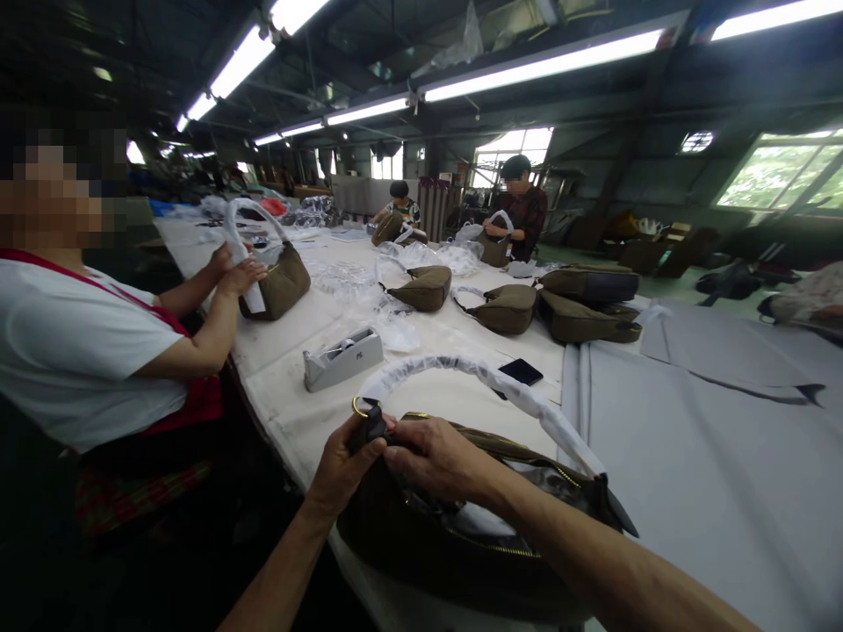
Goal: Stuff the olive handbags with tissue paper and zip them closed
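Note:
An olive handbag [421, 544] lies at the table's near edge with its gold zipper open and clear plastic showing inside. Its handle [454, 362] arches up, wrapped in white film. My left hand [342, 470] grips the bag's dark end tab, just below a gold ring [359, 406]. Across the open top reaches my right hand [428, 456], its fingers closed at the zipper end beside the left thumb. What the right fingertips pinch, if anything, is hidden.
A tape dispenser [343, 358] and a black phone [520, 372] lie beyond the bag. Several olive bags [504, 309] and crumpled plastic [454, 256] cover the table farther back. At left a co-worker [98, 351] handles another bag [284, 283]. Grey sheets [711, 456] spread at right.

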`<control>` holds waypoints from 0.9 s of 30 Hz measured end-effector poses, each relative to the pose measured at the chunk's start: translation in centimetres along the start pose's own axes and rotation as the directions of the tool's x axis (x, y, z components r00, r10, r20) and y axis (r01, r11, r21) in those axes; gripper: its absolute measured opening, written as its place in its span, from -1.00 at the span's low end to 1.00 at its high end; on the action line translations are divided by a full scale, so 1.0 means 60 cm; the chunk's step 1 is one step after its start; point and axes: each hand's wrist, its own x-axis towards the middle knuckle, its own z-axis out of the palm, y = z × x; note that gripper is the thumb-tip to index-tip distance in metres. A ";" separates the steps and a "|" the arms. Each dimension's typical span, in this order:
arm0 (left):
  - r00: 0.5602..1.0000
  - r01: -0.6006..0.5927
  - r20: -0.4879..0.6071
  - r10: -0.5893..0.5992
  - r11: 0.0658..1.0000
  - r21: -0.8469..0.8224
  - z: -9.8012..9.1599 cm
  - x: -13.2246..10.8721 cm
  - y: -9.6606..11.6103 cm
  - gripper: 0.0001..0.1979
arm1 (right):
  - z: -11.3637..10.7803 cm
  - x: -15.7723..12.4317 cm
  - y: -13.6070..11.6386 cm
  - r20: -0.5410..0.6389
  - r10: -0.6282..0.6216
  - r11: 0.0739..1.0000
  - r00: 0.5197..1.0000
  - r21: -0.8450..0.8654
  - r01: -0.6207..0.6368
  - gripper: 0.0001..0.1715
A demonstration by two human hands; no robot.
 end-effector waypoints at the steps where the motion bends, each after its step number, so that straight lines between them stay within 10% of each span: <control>1: 0.999 -0.023 -0.031 0.023 1.000 0.019 0.004 0.000 0.000 -0.73 | -0.006 0.000 0.001 0.044 0.038 0.997 0.998 0.059 -0.041 -0.82; 7: 0.988 -0.047 -0.147 0.055 0.997 0.061 0.017 -0.006 -0.002 -0.79 | -0.015 -0.014 0.038 0.320 0.267 0.885 0.909 0.292 -0.363 -0.72; 15: 0.982 -0.042 -0.174 0.074 0.982 0.184 0.022 0.003 0.023 -0.75 | -0.043 -0.025 0.022 0.407 0.341 0.872 0.847 0.201 -0.447 -0.75; 20: 0.884 -0.212 -0.308 0.352 0.889 0.407 0.039 0.026 0.073 -0.75 | -0.084 -0.011 0.003 0.123 0.160 0.986 0.979 -0.067 -0.152 -0.79; 23: 0.840 -0.366 -0.100 0.534 0.693 0.621 0.049 -0.017 0.058 -0.71 | -0.060 -0.054 0.021 0.020 0.007 0.980 1.000 -0.199 -0.003 -0.81; 27: 0.688 -0.663 0.346 0.638 0.357 0.658 0.082 -0.135 -0.037 -0.88 | 0.017 -0.167 0.086 -0.040 0.101 0.985 0.994 -0.136 -0.105 -0.89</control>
